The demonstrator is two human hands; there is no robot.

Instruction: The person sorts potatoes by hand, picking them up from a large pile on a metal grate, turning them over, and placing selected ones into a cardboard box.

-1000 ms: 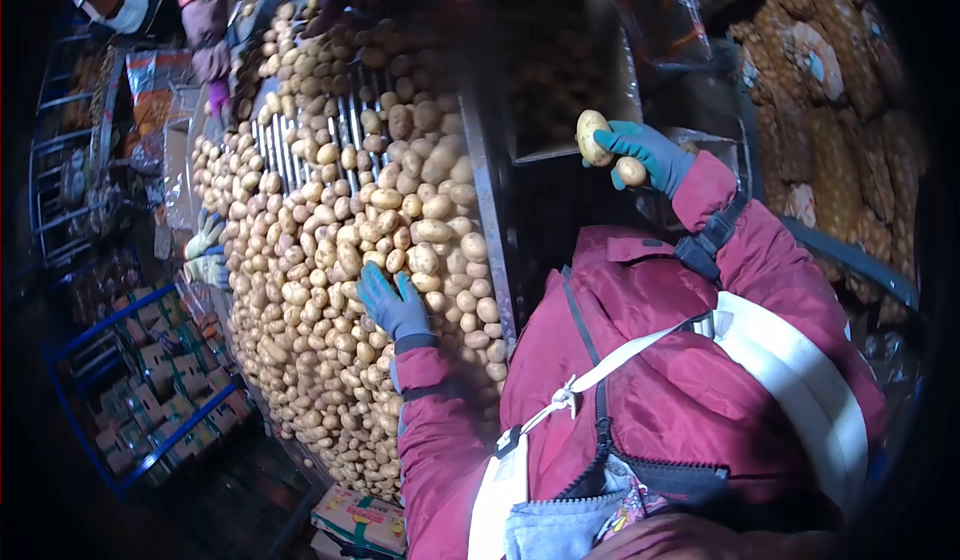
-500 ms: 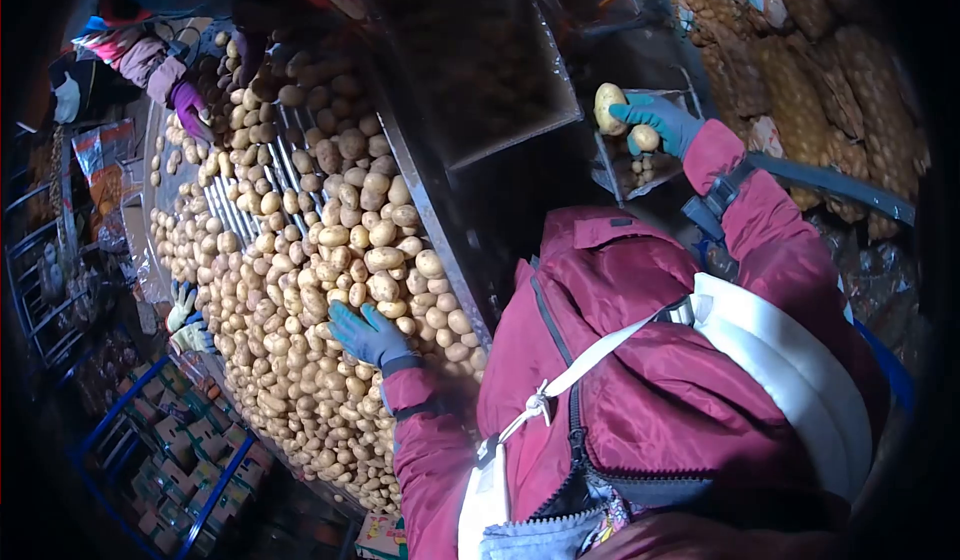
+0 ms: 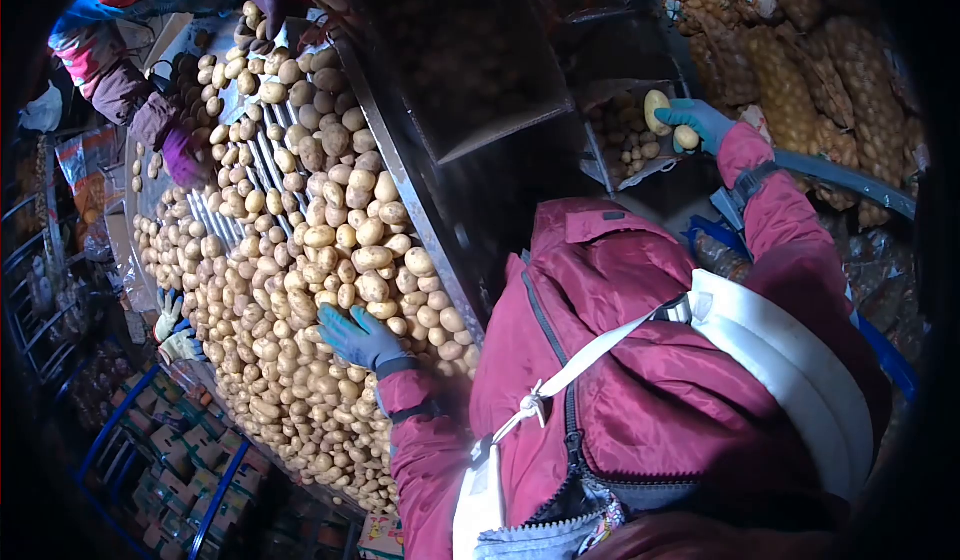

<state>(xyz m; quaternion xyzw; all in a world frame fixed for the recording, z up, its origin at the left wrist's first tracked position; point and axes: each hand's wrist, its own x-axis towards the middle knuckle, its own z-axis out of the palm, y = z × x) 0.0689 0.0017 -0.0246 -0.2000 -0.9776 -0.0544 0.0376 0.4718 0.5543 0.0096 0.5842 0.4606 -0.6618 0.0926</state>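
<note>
My left hand (image 3: 362, 339), in a blue-grey and teal glove, lies on a thick layer of potatoes (image 3: 300, 320) with its fingers apart. No potato is visibly gripped by it. At the upper right, my right hand (image 3: 703, 124), gloved alike, holds a large pale potato (image 3: 656, 112) at its fingertips and a smaller potato (image 3: 686, 137) below the fingers. Beneath and left of that hand is a container with several small potatoes (image 3: 632, 140) in it. The palm of my right hand is hidden.
A metal edge (image 3: 408, 195) runs along the potato layer, and bare rollers (image 3: 275, 165) show through. A co-worker's purple-gloved hand (image 3: 186, 156) is at the far left; another person's pale glove (image 3: 172, 318) is lower. Full net sacks (image 3: 790, 80) are stacked upper right.
My right hand has moved right with both potatoes, uncovering more of the container beneath. My left hand stays on the potatoes. The view has shifted slightly, and the co-worker's purple glove has moved lower.
</note>
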